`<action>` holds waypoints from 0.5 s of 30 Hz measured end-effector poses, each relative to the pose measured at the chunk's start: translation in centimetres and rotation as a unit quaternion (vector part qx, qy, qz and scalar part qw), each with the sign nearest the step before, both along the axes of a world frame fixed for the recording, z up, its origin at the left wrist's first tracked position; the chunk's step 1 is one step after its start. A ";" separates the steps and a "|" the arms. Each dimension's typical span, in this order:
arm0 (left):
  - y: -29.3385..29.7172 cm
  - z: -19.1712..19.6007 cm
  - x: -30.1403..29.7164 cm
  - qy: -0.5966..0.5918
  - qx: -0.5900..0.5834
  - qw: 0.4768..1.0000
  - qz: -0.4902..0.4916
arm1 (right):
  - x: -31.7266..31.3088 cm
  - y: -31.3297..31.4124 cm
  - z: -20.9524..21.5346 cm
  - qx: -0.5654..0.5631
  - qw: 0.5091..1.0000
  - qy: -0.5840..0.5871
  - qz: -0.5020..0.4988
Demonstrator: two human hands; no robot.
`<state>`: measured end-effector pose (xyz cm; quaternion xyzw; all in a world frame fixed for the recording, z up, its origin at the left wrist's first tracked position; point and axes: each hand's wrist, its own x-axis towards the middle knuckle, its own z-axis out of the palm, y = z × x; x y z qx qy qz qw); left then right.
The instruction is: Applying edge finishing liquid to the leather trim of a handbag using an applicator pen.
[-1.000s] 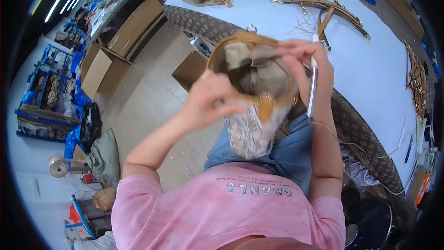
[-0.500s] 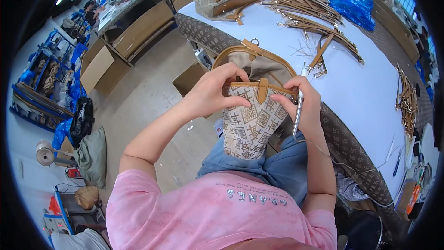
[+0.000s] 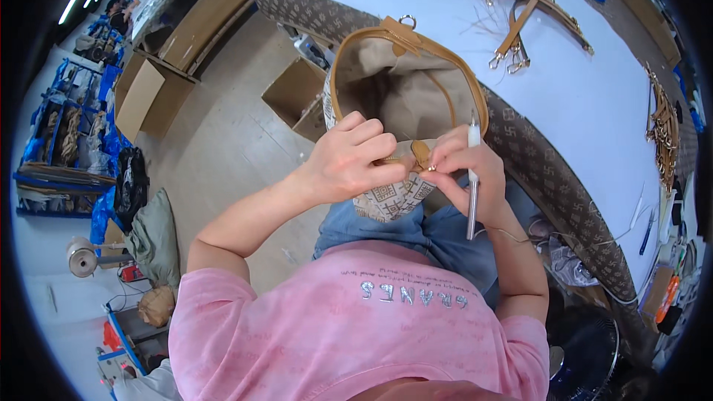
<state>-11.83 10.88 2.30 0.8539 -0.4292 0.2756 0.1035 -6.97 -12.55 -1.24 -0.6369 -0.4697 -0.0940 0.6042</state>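
Note:
A handbag (image 3: 382, 202) in cream patterned fabric with tan trim rests on my lap, its mouth gaping toward the far side and its beige lining showing. My left hand (image 3: 355, 161) is closed on the bag's near rim, fingers curled over it. At the same rim, my right hand (image 3: 475, 177) pinches by a small tan leather tab (image 3: 421, 152), where a bit of shiny metal shows at the fingertips. That hand also keeps a slim white-and-silver pen-shaped tool (image 3: 473, 178) upright across its fingers. What lies under my left fingers is hidden.
A white-topped table (image 3: 579, 134) with a patterned side cloth curves along my right. Tan straps with metal clasps (image 3: 516, 44) lie on it, and another strap bundle (image 3: 659, 115) sits farther right. An open cardboard box (image 3: 293, 93) stands on the floor beyond my left hand.
The bag's near rim has been folded down toward me, so more lining shows. My left fingers have curled over the rim, and my right fingertips have moved left to the tab.

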 end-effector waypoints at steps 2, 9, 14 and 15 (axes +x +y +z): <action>0.0 -0.8 -0.2 0.009 0.000 1.000 0.001 | -0.8 -0.5 -1.2 0.001 0.998 -0.055 -0.010; -0.6 0.2 -1.0 0.354 -0.188 0.916 0.023 | -3.9 0.1 -5.0 0.014 0.993 -0.087 -0.073; -0.9 2.9 -0.4 0.315 -0.125 0.941 0.005 | -4.5 0.0 -5.4 0.011 0.990 -0.095 -0.100; -1.2 3.8 -0.4 0.292 -0.048 0.955 -0.013 | -4.5 0.0 -5.5 0.012 0.991 -0.095 -0.098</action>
